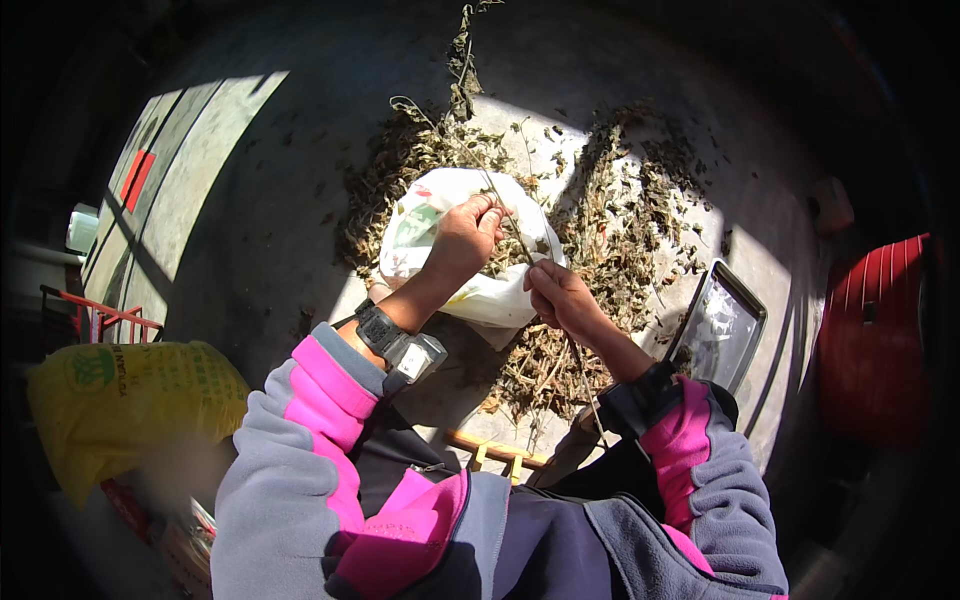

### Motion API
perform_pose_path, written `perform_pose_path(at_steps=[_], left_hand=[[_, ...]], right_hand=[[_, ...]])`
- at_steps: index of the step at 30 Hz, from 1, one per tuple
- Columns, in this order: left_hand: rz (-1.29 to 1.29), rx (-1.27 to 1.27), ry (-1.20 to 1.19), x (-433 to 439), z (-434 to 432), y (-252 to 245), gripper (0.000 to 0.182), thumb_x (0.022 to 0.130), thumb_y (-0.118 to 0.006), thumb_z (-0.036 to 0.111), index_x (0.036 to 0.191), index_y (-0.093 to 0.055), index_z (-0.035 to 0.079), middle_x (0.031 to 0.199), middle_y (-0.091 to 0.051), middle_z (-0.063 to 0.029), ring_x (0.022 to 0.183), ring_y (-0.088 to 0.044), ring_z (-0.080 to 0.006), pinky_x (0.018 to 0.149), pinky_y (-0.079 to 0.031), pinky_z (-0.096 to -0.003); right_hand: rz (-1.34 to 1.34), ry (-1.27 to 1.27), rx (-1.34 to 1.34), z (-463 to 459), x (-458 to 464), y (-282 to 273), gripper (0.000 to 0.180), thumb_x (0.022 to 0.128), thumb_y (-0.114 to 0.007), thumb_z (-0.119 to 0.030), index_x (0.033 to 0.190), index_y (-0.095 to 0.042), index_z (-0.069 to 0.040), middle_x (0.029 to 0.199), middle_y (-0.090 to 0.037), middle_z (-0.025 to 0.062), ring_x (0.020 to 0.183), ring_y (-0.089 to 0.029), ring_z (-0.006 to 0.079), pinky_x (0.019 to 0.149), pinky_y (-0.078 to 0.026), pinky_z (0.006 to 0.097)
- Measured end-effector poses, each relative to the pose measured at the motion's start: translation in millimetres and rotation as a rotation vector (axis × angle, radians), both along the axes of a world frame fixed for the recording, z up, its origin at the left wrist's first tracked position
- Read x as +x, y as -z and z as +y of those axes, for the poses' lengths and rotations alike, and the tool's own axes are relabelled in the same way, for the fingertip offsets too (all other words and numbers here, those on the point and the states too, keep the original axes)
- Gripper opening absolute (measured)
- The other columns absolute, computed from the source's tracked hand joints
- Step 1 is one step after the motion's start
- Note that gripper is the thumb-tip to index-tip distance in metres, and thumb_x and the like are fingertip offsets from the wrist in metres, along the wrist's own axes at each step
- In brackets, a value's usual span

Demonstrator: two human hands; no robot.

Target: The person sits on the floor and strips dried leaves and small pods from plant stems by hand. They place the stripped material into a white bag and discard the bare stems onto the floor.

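Note:
Over a white plastic bag [506, 304] with an open mouth, both of my hands are on a long thin dried plant stem [480, 166]. My left hand [466, 234] is above the bag's opening, its fingertips pinched on the stem. My right hand [561, 296] grips the stem lower down, beside the bag's right rim. The stem runs from the upper left down past my right wrist. Dried leaves lie inside the bag. Heaps of dried leafy plants [615, 225] spread on the concrete floor behind and to the right of the bag.
A metal tray [720, 330] lies at the right, with a red ribbed object [874, 337] beyond it. At the left are a full yellow sack [142, 397] and a red metal frame [112, 315]. A yellow wooden piece [495, 451] is near my legs.

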State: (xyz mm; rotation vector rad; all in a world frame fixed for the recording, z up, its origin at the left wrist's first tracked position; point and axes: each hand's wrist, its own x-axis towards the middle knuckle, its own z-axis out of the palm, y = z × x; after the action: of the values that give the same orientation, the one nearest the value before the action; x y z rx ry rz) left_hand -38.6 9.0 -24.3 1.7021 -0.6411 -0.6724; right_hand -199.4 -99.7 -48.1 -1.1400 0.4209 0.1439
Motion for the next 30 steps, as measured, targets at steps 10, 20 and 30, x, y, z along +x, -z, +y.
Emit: perform_pose_path(at_steps=[10,20,30], left_hand=[[-0.593,0.227,-0.222,38.1,15.9,-13.1,0.022,0.073,-0.066,0.014,0.084,-0.053,0.000,0.085,-0.056,-0.0172,0.081,-0.057,-0.0285,0.072,-0.048,-0.0345],[-0.692,-0.070,-0.446,72.3,9.3,-23.2,0.055,0.071,-0.079,0.015,0.107,-0.042,-0.003,0.085,-0.056,-0.0124,0.067,-0.056,-0.0182,0.063,-0.049,-0.0299],[0.061,-0.204,-0.441,93.5,17.8,-33.4,0.014,0.081,-0.057,0.001,0.094,-0.054,-0.001,0.071,-0.058,-0.0040,0.054,-0.051,-0.0061,0.045,-0.043,-0.0193]], right_hand=[[0.096,0.034,-0.180,-7.0,-3.2,-1.0,0.025,0.095,-0.047,-0.028,0.089,-0.054,-0.004,0.056,-0.041,-0.0031,0.047,-0.035,0.0056,0.043,-0.028,0.0222],[0.087,-0.041,-0.312,-3.8,-5.4,5.8,0.026,0.094,-0.049,-0.029,0.086,-0.056,-0.005,0.056,-0.044,-0.0026,0.049,-0.036,0.0061,0.046,-0.029,0.0236],[0.082,0.033,-0.250,-9.7,-21.6,19.4,0.019,0.094,-0.048,-0.020,0.088,-0.054,-0.004,0.059,-0.042,-0.0042,0.052,-0.038,0.0051,0.047,-0.031,0.0223]])
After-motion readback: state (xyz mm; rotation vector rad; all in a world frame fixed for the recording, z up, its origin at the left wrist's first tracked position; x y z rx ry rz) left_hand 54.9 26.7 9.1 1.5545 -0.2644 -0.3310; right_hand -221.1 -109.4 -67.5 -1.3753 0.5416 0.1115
